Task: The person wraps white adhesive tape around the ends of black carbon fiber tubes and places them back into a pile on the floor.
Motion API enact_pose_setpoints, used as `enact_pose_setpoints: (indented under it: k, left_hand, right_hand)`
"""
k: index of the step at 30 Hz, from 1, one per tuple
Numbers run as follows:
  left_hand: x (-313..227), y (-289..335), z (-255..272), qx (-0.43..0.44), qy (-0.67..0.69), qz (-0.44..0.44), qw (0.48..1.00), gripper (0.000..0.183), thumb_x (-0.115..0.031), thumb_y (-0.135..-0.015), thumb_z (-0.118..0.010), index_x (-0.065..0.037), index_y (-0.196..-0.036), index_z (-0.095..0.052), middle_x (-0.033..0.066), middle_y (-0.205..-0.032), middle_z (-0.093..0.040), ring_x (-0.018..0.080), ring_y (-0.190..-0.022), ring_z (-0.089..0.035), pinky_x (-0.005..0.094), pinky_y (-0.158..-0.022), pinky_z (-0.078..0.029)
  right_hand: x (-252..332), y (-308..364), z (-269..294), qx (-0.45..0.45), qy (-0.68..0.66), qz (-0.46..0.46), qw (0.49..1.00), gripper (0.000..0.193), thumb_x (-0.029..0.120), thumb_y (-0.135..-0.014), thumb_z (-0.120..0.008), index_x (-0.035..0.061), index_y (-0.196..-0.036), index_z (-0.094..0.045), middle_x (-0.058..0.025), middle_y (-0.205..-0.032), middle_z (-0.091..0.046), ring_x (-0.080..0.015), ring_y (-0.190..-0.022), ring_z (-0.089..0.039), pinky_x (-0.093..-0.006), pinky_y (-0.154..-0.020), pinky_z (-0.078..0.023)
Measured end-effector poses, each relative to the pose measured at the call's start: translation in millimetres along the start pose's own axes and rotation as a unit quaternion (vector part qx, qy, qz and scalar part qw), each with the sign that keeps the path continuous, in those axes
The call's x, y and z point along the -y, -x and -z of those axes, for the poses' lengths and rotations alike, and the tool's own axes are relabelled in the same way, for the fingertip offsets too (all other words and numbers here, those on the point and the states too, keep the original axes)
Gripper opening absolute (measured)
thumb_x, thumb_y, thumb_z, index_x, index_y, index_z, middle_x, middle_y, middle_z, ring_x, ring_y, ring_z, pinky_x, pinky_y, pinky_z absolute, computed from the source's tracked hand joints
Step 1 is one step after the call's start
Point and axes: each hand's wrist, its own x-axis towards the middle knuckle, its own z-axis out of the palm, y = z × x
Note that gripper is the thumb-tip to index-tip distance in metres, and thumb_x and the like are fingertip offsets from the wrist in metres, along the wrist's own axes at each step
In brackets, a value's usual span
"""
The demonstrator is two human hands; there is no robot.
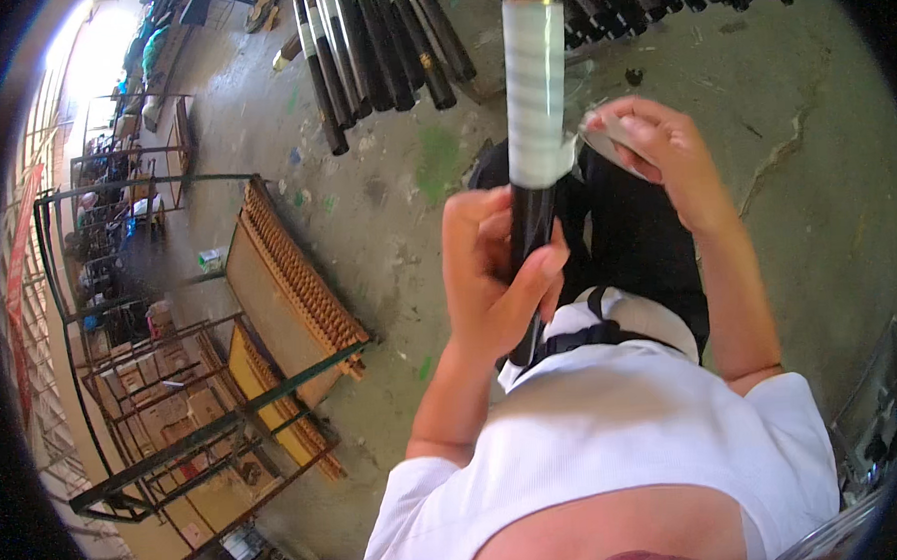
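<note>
My left hand (493, 268) is closed around the lower part of a black pole (533, 216), which stands nearly upright in the picture in front of my body. Above that grip, a white tape wrapping (535, 86) covers a long stretch of the pole in overlapping turns. A black part of the pole shows again at the top edge. To the right, my right hand (668, 145) pinches what looks like a flat roll of white tape (617, 137). A short loose piece runs from it to the wrapping's lower end. Some of the right fingers are hidden.
Several black poles with white bands (358, 44) lie on the grey floor ahead, with another pile of dark poles (637, 2) at the far right. On the left stands a metal frame rack (243, 389) with brown ridged boards (293, 272). A clear-sided container (879, 401) sits at the right.
</note>
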Motion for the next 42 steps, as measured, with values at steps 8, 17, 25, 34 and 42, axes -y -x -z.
enact_pose_setpoints:
  k: [8,17,25,34,42]
  left_hand:
    - [13,-6,-8,0.107,0.296,0.101,0.944,0.048,-0.028,-0.089,-0.058,-0.001,-0.121,-0.034,0.0113,-0.069,-0.050,0.0108,-0.034,-0.043,0.0209,-0.029,-0.035]
    - [9,-36,0,0.057,0.311,0.081,0.945,0.052,-0.032,-0.091,-0.053,0.003,-0.126,-0.035,0.0129,-0.073,-0.051,0.0098,-0.034,-0.042,0.0203,-0.028,-0.034]
    - [-13,-135,56,-0.133,-0.251,-0.047,0.958,0.038,-0.001,-0.079,-0.059,0.000,-0.114,-0.042,0.0082,-0.095,-0.055,0.0117,-0.082,-0.054,0.0258,-0.074,-0.046]
    - [-3,-243,91,-0.208,-0.652,0.078,0.725,0.047,-0.019,-0.072,-0.066,0.005,-0.108,-0.046,0.0195,-0.110,-0.054,0.0345,-0.111,-0.046,0.0438,-0.093,-0.036]
    - [28,-265,86,-0.212,-0.732,0.067,0.644,0.043,-0.013,-0.072,-0.062,-0.004,-0.113,-0.048,0.0183,-0.114,-0.048,0.0323,-0.111,-0.040,0.0416,-0.092,-0.029]
  right_hand:
    - [22,-9,-26,0.181,-0.144,0.089,0.969,0.020,0.016,-0.081,-0.066,0.0008,-0.094,-0.068,-0.0013,-0.082,-0.064,-0.0067,-0.073,-0.056,-0.0205,-0.065,-0.044]
    - [-23,-13,-3,0.083,0.006,-0.059,0.995,0.019,0.020,-0.086,-0.060,0.0038,-0.087,-0.069,0.0032,-0.067,-0.056,-0.0027,-0.055,-0.043,-0.0189,-0.048,-0.032]
    - [-103,-12,30,0.075,-0.039,-0.172,0.982,0.020,0.019,-0.088,-0.057,0.0024,-0.090,-0.068,0.0059,-0.055,-0.042,-0.0030,-0.045,-0.031,-0.0206,-0.043,-0.022]
    - [-119,-27,42,0.057,-0.143,-0.195,0.969,0.020,0.017,-0.090,-0.055,0.0000,-0.096,-0.063,0.0024,-0.056,-0.043,-0.0046,-0.042,-0.033,-0.0206,-0.039,-0.022]
    - [-123,-29,41,0.059,-0.155,-0.197,0.966,0.021,0.015,-0.091,-0.053,-0.0020,-0.099,-0.062,0.0029,-0.054,-0.042,-0.0044,-0.041,-0.032,-0.0210,-0.039,-0.022]
